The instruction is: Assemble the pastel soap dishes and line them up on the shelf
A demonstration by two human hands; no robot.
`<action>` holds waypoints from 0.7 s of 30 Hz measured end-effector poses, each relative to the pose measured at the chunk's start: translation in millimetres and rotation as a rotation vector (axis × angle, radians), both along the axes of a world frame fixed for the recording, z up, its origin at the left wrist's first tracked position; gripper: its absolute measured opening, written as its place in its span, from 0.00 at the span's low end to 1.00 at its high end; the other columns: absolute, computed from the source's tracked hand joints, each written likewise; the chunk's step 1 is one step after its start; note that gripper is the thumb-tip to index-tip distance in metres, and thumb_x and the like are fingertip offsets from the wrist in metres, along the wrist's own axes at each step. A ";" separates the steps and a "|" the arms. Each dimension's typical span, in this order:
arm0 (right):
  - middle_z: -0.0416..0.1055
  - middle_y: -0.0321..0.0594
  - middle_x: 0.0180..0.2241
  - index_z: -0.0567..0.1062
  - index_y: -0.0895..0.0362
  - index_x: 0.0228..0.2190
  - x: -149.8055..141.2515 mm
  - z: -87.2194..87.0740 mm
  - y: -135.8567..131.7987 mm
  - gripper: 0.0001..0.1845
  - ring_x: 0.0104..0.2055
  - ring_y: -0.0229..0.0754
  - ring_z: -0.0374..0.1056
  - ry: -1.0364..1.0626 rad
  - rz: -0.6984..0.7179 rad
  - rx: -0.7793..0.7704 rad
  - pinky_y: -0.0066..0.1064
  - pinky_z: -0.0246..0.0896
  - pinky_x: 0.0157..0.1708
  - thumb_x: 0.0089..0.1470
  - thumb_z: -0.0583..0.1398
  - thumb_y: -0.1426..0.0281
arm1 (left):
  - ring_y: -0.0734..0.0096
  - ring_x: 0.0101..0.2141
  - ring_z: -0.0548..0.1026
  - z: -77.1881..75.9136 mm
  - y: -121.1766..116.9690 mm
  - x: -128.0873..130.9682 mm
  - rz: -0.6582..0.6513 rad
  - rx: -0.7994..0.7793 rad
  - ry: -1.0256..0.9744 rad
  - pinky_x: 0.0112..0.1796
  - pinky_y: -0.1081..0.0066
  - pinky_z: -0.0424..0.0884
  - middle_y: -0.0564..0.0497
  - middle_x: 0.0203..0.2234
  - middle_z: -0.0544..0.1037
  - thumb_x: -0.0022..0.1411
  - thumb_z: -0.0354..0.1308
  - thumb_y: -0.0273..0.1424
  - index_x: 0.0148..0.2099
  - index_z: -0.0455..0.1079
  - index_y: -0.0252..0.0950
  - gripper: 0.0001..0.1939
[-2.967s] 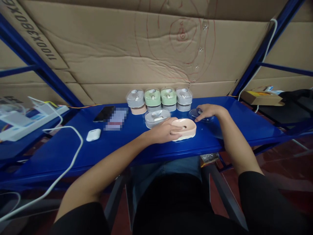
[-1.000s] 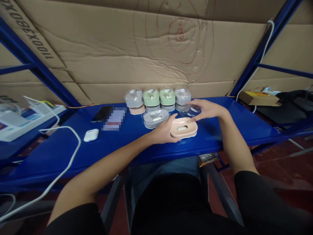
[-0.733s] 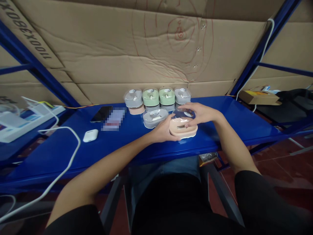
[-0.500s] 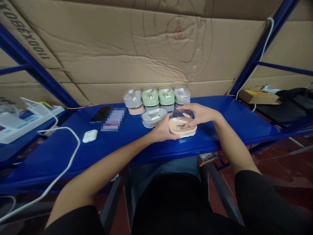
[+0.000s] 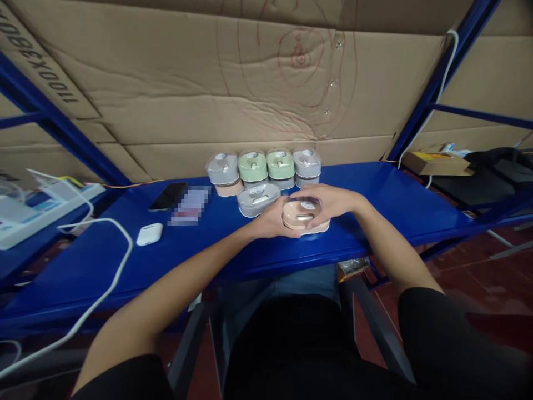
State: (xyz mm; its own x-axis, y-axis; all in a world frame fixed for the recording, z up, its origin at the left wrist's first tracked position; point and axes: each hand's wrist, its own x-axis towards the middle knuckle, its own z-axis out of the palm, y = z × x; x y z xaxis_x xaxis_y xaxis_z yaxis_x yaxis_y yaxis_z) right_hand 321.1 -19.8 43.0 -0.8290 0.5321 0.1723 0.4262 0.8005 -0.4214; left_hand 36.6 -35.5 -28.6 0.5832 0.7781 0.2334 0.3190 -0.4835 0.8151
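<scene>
On a blue table (image 5: 366,225), long axis left to right, directly between both hands: a peach box (image 5: 295,224), cupped at its left end by the left hand (image 5: 273,221), clear lid (image 5: 303,204) clasped in spread fingers of the right hand (image 5: 332,201).

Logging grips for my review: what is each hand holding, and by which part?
The left hand holds the peach box by its left end; the right hand holds the clear lid around its right side.

Peach box (image 5: 296,224): smooth plastic. Lid (image 5: 300,206): transparent, glossy plastic. Table (image 5: 375,191): smooth, glossy, apparently painted metal. Panel (image 5: 166,83): matt, creased cardboard. Case (image 5: 150,234): glossy plastic. Sleeve (image 5: 425,319): matt cloth.
</scene>
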 end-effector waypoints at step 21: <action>0.83 0.48 0.61 0.70 0.46 0.80 -4.9 -14.6 1.0 0.60 0.56 0.61 0.79 -0.049 -0.053 -0.001 0.55 0.76 0.63 0.55 0.79 0.44 | 0.26 0.65 0.82 9.0 -12.3 4.1 0.090 0.064 0.074 0.65 0.29 0.79 0.36 0.64 0.83 0.50 0.86 0.47 0.72 0.69 0.42 0.53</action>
State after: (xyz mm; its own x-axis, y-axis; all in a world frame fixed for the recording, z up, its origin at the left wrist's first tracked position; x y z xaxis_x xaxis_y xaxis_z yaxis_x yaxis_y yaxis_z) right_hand 316.2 -18.8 28.4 -0.8074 0.5752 0.1315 0.4879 0.7761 -0.3996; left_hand 40.7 -47.8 -19.6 0.5289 0.8132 0.2430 0.4214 -0.5001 0.7565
